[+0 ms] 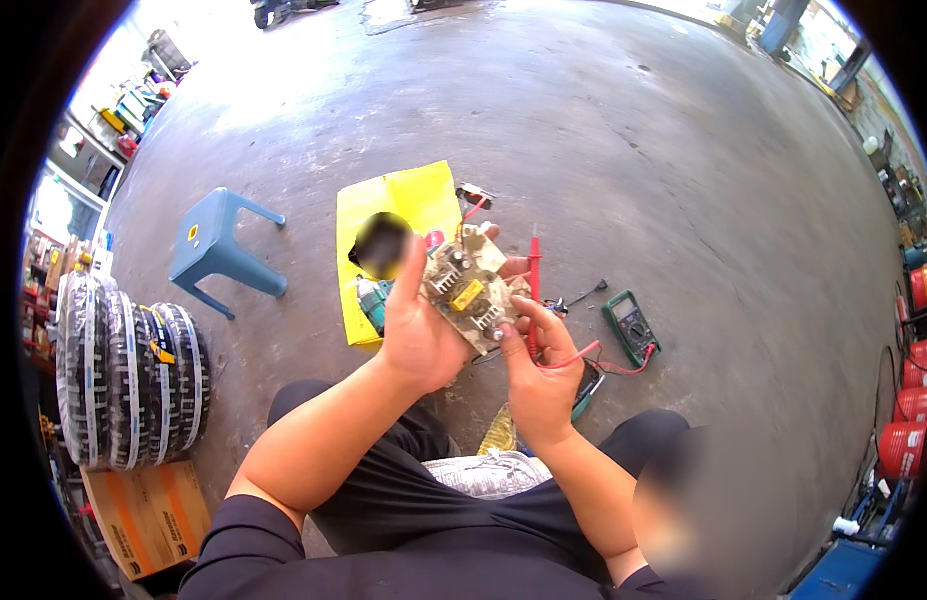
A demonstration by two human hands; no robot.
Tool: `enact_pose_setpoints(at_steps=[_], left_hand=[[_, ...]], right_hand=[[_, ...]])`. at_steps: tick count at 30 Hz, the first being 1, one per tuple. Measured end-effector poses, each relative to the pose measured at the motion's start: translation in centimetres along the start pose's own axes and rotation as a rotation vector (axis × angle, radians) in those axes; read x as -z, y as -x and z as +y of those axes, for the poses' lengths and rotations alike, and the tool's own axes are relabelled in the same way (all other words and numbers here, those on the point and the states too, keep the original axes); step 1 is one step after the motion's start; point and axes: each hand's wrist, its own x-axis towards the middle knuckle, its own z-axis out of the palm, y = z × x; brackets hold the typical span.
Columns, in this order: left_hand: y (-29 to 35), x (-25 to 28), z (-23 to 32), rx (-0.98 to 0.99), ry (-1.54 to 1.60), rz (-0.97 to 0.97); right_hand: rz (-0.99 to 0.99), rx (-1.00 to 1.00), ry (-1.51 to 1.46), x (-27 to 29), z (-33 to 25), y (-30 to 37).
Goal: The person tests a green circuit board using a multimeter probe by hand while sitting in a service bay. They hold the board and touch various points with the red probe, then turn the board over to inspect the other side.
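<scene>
My left hand (pixel 421 335) grips a dusty circuit board (pixel 471 293) from its left side, thumb up along the edge. Several upright components and a yellow block stand on the board, which tilts in front of me. My right hand (pixel 544 385) holds a red test probe (pixel 535 285), its tip pointing up and away. Fingertips of that hand also touch the board's lower right edge. A red lead runs to a green-edged multimeter (pixel 633 325) on the floor at right. Beneath the right hand lies another teal-and-black object (pixel 587 392), partly hidden.
Beyond the board lies a yellow sheet (pixel 414 195) carrying a teal tool (pixel 372 303) and a blurred dark object (pixel 384 243). At left are a blue stool (pixel 216 245), wrapped tyres (pixel 134 375) and a cardboard box (pixel 149 510). Red drums (pixel 904 450) line the right edge.
</scene>
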Motion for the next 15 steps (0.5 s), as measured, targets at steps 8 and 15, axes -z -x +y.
enact_pose_setpoints(at_steps=[8, 15], left_hand=[[-0.01, 0.15, 0.15, 0.029, 0.006, -0.015], [0.04, 0.13, 0.13, 0.010, -0.015, -0.001]], right_hand=[[-0.003, -0.007, 0.017, 0.07, -0.08, -0.07], [-0.026, -0.022, -0.052, -0.07, -0.35, -0.02]])
